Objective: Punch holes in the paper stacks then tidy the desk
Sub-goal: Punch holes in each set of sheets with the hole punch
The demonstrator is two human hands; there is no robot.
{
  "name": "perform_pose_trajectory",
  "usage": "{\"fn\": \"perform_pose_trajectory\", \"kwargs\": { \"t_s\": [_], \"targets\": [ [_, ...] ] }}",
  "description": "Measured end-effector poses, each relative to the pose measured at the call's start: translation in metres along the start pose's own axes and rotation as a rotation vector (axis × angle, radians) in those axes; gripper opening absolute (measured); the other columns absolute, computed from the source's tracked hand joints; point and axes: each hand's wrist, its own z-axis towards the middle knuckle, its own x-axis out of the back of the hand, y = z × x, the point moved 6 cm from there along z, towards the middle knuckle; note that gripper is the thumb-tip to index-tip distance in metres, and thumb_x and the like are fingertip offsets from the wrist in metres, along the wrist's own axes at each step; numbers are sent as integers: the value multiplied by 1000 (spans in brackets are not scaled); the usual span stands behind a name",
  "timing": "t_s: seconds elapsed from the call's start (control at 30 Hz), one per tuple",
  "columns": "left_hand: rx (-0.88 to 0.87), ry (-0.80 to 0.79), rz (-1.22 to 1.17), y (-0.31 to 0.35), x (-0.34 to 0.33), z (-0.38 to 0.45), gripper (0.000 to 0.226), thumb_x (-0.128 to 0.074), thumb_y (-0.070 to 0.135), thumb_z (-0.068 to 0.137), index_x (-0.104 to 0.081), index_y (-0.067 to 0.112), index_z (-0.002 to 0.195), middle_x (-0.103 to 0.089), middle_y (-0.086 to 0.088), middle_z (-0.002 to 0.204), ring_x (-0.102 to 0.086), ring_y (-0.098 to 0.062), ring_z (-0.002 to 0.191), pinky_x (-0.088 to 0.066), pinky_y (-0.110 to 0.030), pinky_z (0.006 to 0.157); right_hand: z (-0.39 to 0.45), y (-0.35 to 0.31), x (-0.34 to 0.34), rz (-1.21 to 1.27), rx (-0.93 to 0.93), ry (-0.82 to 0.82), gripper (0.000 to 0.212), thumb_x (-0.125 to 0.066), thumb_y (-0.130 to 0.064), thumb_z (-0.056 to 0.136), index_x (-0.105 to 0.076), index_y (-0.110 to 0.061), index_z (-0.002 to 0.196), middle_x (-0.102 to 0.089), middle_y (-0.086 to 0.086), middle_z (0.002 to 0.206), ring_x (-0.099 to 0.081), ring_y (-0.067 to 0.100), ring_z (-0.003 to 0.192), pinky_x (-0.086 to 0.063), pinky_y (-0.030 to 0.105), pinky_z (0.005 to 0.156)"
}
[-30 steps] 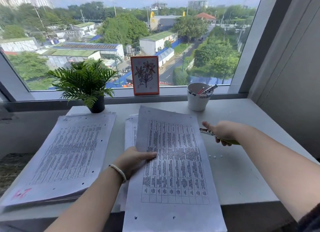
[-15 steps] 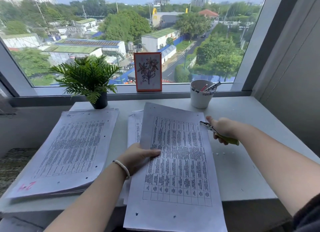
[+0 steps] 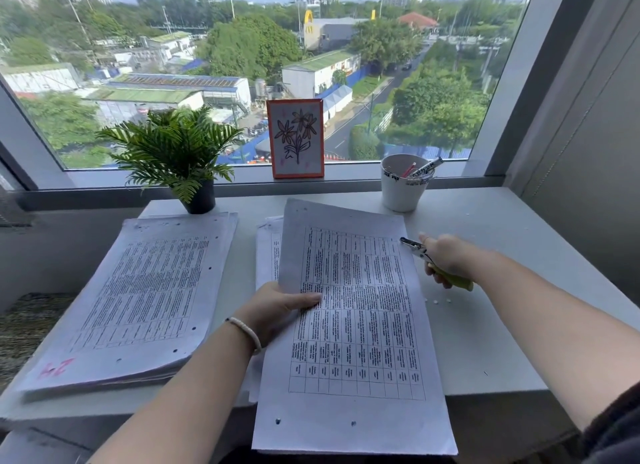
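right hand (image 3: 446,261) first: its fingers (image 3: 437,277) are curled tight round the hole punch (image 3: 433,262), green handle poking out behind the palm, metal nose pointing toward the right edge of the raised paper stack (image 3: 353,325), close to it, and contact there cannot be made out. just below those fingers a few tiny white paper dots (image 3: 440,301) lie on the pale worktop (image 3: 502,290).

over to the left hand (image 3: 277,307): thumb lies flat on the printed table, the other fingers are tucked under the sheets, so it's pinching that stack by its left edge and holding it tilted, near end hanging past the worktop's front edge. two punched holes show along that near end. a beaded bracelet (image 3: 247,332) sits on the wrist. under the hand, more sheets (image 3: 266,252) peek out.

further left of that hand, a second paper stack (image 3: 138,301) lies flat, holes along its right side, pink marks at its near corner.

beyond the fingers, along the window: a white cup (image 3: 401,193) with pens, a framed flower drawing (image 3: 296,139) on the sill, and a small potted plant (image 3: 173,152).
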Motion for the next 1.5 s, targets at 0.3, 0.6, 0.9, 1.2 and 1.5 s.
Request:
{"fn": "perform_pose_trajectory", "kwargs": {
  "t_s": [0.3,0.6,0.9,1.2,1.5],
  "targets": [
    [4,20,55,-2,2,4,29,-66,-9,79,-61,-13,107,-69,-26,102,-69,-34,94,-59,-34,77,-7,12,-5,-24,-69,73,38,-27,-11,100,-49,-6,69,-55,10,60,-51,27,56,-48,38,59],
    [17,132,301,3,7,8,50,-85,16,67,-59,6,108,-66,-14,114,-64,-32,102,-47,-40,97,-18,-12,14,-189,10,54,58,-22,-36,100,-61,-2,73,-63,16,68,-55,26,57,-41,31,61],
    [-543,253,1389,115,-54,23,100,-74,45,74,-15,20,151,-25,-3,154,-26,-18,140,-24,-37,115,-27,-23,13,-520,247,241,50,-19,-36,97,-64,-13,96,-64,14,108,-55,29,91,-38,32,75],
    [-381,-173,1620,112,-146,78,48,-82,38,62,-67,29,107,-64,10,100,-58,-12,93,-45,-24,76,-54,-30,9,-708,472,341,54,-12,-40,102,-61,-19,103,-63,12,118,-57,31,106,-34,33,73],
    [-369,-123,1686,102,-150,93,36,-84,44,58,-74,22,84,-71,0,80,-62,-17,74,-53,-31,67,-52,-22,10,-704,541,367,44,-14,-37,103,-48,-21,80,-65,9,104,-57,29,97,-37,32,67]
  ]
}}
